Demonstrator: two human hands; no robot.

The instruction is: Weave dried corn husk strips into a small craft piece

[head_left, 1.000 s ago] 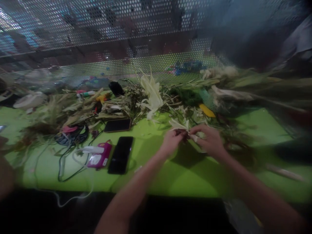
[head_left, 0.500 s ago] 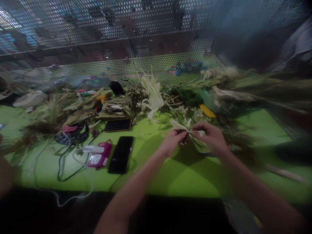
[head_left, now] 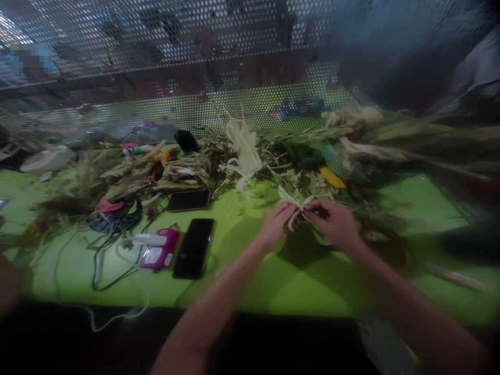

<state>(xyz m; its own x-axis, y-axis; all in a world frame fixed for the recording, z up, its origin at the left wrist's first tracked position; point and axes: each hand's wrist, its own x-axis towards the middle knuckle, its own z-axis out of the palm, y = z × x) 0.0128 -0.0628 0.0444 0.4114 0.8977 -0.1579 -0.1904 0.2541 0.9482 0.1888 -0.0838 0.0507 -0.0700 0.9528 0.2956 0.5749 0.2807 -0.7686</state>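
Green counter (head_left: 304, 281). A long heap (head_left: 242, 151) of dried leaves lies loose and unworked along the far edge. Phones (head_left: 194, 247) left of centre. Left hand (head_left: 273, 226) and right hand (head_left: 334, 221) are close together, both pinching one pale strip (head_left: 295, 205), bent, just above the counter.

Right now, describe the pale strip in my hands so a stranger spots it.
On the lime-green table, look in front of the heap of dried leaves. The left hand and right hand pinch a pale strip: creamy white, bent, the only piece held.
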